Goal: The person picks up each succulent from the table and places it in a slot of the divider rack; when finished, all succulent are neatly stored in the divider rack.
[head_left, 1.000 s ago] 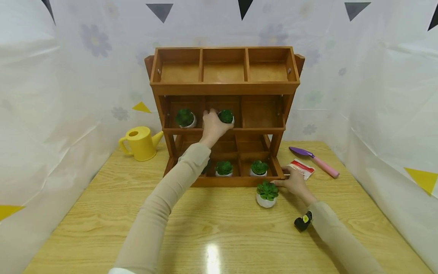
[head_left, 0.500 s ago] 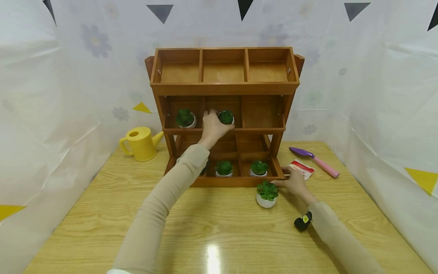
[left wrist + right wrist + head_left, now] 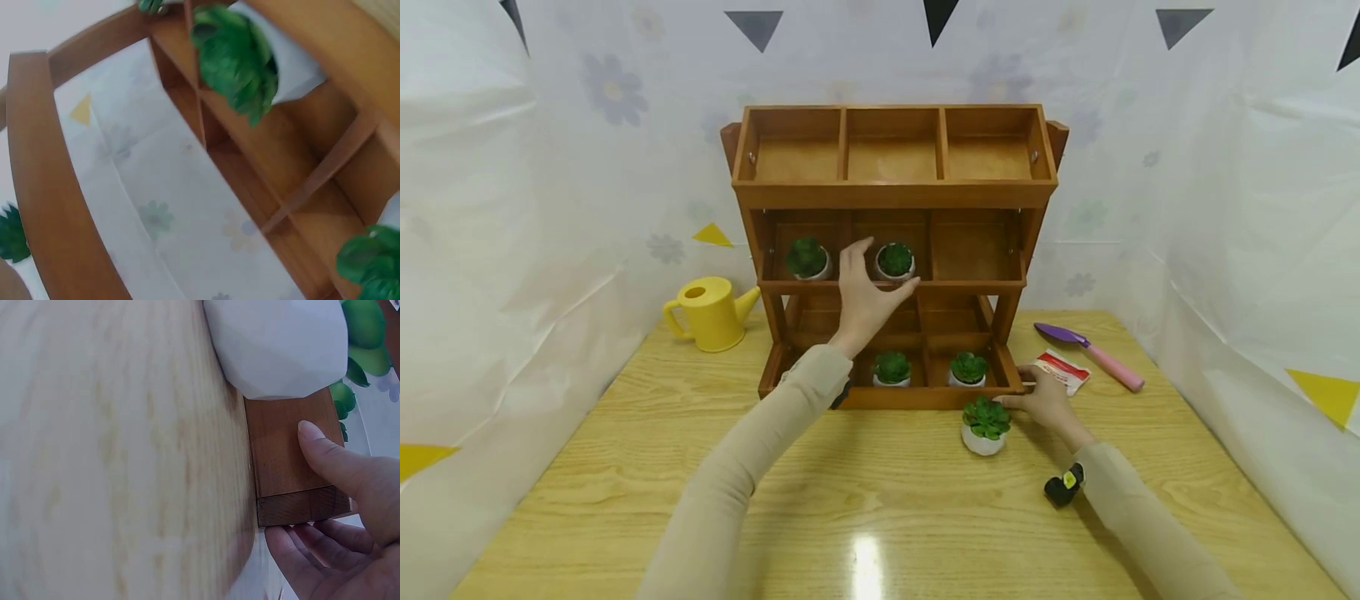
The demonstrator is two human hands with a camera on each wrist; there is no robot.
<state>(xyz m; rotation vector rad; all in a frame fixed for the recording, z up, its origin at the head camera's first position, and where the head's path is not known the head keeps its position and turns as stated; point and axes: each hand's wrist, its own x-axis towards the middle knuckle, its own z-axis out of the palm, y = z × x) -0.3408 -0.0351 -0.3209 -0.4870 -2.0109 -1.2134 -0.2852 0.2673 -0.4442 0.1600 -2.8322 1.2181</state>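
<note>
In the middle tier of a brown wooden shelf, a potted succulent in a white pot stands in the centre compartment. My left hand is beside it, thumb and fingers spread apart and off the pot. Another potted succulent sits in the compartment to the left. With thumb on the front board and fingers round the end, my right hand grips the shelf's lower right corner. Just left of that hand, a potted succulent stands on the table before the shelf.
Two more succulents, a middle one and a right one, sit in the bottom tier. A yellow watering can stands left of the shelf. To the right lie a red-and-white packet and a purple trowel with pink handle.
My left hand has let go of the succulent in the middle compartment and drawn back slightly, its thumb and fingers parting. The right hand stays on the shelf corner.
</note>
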